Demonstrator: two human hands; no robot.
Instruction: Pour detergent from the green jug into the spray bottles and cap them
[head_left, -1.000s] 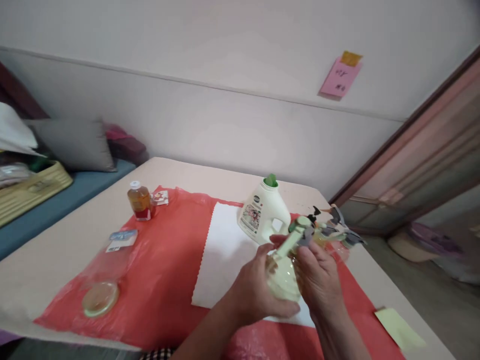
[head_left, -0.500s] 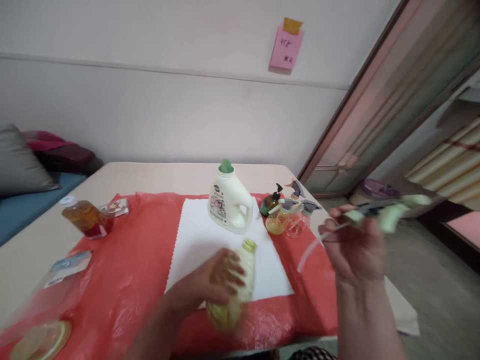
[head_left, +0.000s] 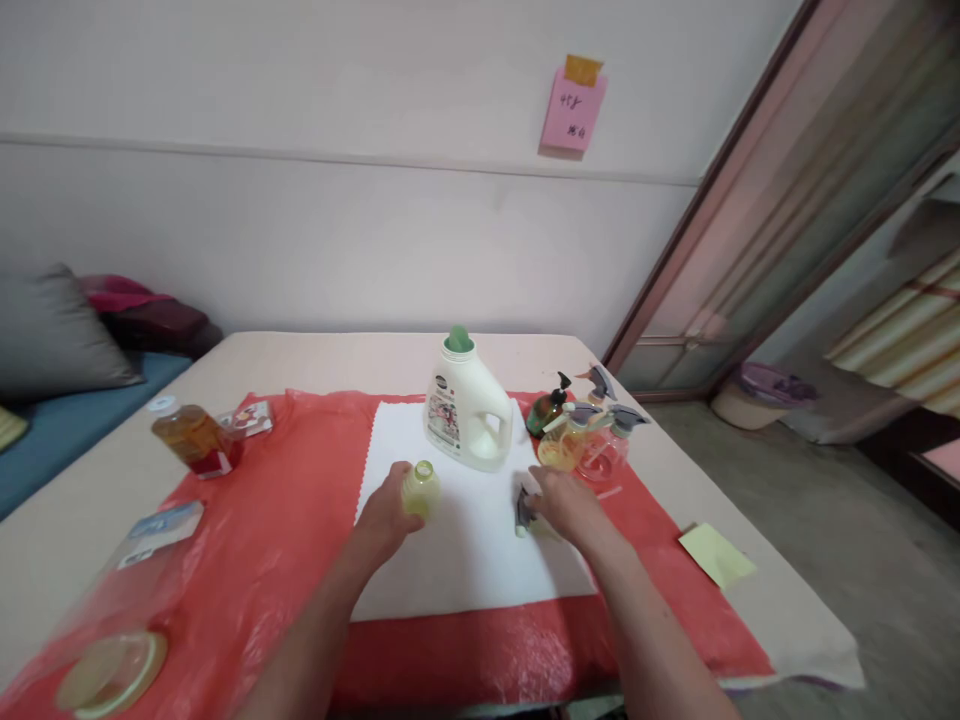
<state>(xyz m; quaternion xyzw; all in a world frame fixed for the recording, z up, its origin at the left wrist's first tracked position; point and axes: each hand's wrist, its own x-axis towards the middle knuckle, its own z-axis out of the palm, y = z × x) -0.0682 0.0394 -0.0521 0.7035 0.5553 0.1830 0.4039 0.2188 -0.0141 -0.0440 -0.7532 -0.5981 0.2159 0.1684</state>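
My left hand (head_left: pixel 391 503) is wrapped round a yellow-green clear bottle (head_left: pixel 421 490), which stands upright and uncapped on the white cloth (head_left: pixel 465 565). On the cloth's right side, my right hand (head_left: pixel 556 498) is closed on a spray head (head_left: pixel 522 508) with a grey trigger; its pale tube (head_left: pixel 609 492) pokes out to the right of the hand. Between and beyond both hands stands a large cream detergent jug (head_left: pixel 469 415) with a handle and a green spout in its open neck.
Right of the jug are a dark pump bottle (head_left: pixel 547 410), a yellow spray bottle (head_left: pixel 561 447) and a pink spray bottle (head_left: pixel 604 455). A bottle of amber liquid (head_left: pixel 193 438), a plastic bag (head_left: pixel 161 545) and a round lid (head_left: pixel 112 675) lie left on the red sheet (head_left: pixel 285 520). A yellow note (head_left: pixel 716 555) sits right.
My left hand has moved away from me with the bottle, now upright on the cloth. My right hand has brought the spray head from the right, down to the cloth.
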